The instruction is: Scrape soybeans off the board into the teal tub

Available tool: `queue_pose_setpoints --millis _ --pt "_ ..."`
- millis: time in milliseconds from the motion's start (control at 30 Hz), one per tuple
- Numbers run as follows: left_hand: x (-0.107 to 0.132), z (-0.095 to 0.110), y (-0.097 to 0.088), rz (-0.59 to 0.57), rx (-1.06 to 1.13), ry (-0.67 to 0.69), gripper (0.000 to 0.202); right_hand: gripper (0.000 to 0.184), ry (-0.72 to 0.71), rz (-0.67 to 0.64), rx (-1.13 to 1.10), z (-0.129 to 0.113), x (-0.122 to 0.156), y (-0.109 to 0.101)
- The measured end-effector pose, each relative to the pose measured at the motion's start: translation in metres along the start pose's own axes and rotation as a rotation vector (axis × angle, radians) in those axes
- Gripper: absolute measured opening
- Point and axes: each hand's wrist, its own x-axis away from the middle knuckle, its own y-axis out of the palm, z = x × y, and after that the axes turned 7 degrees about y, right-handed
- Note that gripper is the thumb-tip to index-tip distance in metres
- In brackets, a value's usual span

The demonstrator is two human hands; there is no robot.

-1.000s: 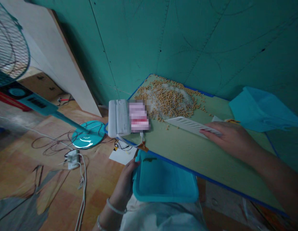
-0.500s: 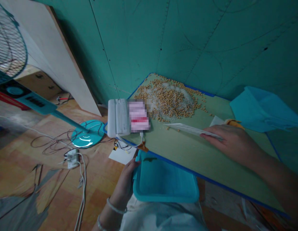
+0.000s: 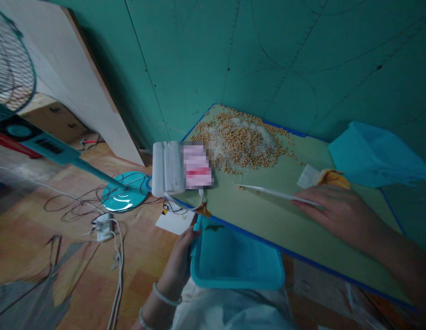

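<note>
**White strip near the beans, tray held at its rim**

At centre right, the right hand (image 3: 340, 213) holds a thin white plastic strip (image 3: 268, 192) in a closed grip. The strip's far tip lies on the green blue-edged surface (image 3: 268, 224), near the pile of tan beans and white grains (image 3: 242, 140) at upper centre. At lower centre, the left hand (image 3: 178, 266) closes its grip on the left rim of a teal plastic tray (image 3: 236, 261) below the surface's edge.

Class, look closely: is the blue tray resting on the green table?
No: the left hand holds the blue tray below the edge of the green table; the right hand grips a white scraper.
</note>
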Motion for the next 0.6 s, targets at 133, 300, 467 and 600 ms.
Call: queue_pose_setpoints --millis 133,300,467,600 --pt "0.002 0.002 0.0 0.018 0.006 0.007 0.037 0.013 -0.025 0.0 -0.011 -0.005 0.006 -0.001" --pt "-0.002 -0.001 -0.002 0.007 -0.026 0.011 0.033 0.011 -0.067 -0.012 -0.08 -0.023 0.02 -0.005" --pt "0.001 0.001 0.005 -0.045 0.021 0.022 0.047 0.021 -0.121 -0.04 -0.085 -0.045 0.037 -0.014" --pt "0.007 0.003 0.01 -0.123 0.018 0.071 0.035 0.019 -0.13 0.034 -0.141 -0.063 0.043 -0.02"
